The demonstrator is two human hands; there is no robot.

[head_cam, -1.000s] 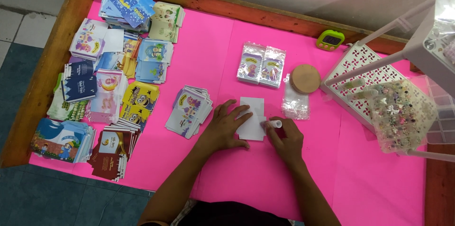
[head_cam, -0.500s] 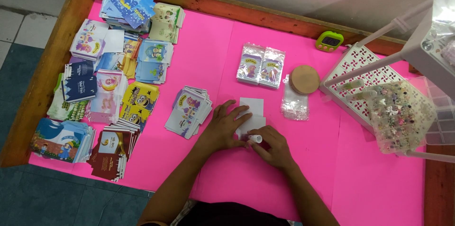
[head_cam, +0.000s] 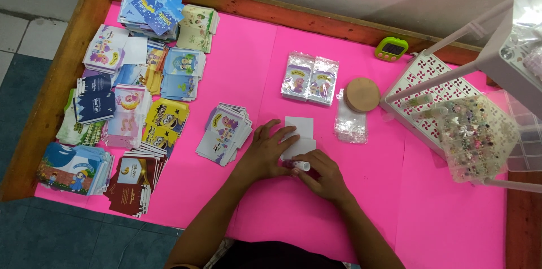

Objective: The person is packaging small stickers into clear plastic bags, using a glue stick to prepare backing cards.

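While the white card lies flat on the pink table, the left hand presses on it with fingers spread, and the right hand pinches a small glue stick at its lower edge. Just left sits a stack of printed cards; a clear plastic bag lies to the right.

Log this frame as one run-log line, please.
left hand: flat on white card | right hand: holds small white-capped tube at card edge | surface: pink table
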